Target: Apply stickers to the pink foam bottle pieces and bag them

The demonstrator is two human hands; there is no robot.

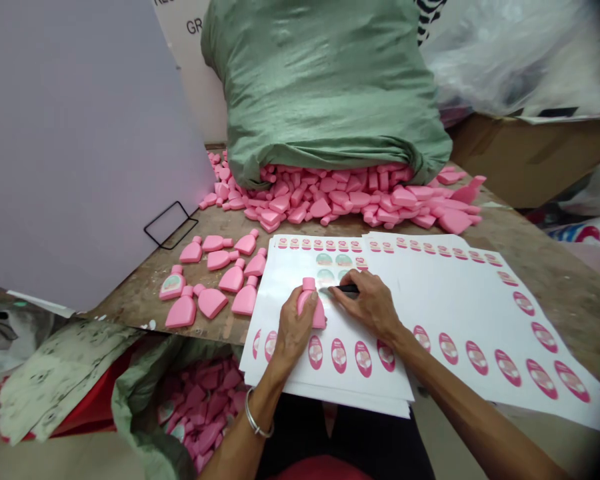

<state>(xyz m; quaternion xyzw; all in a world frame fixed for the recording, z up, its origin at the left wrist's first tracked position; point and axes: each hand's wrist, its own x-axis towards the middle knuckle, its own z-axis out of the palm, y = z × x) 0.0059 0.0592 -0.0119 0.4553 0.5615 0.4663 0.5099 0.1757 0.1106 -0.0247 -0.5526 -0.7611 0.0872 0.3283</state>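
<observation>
My left hand is closed round a small pink toy bottle, held upright above the sticker sheets. In my right hand is a dark, thin-tipped tool, perhaps a knife or tweezers; its exact kind is unclear. The tool's tip points left at the green round stickers, close beside the bottle. Pink oval stickers line the sheet's near edge. Several loose pink bottles lie left of the sheets, and one labelled bottle carries a green sticker.
A large green sack spills a heap of pink bottles at the back of the table. A black wire stand sits at the left by a pale panel. Below the table edge, an open sack holds more bottles.
</observation>
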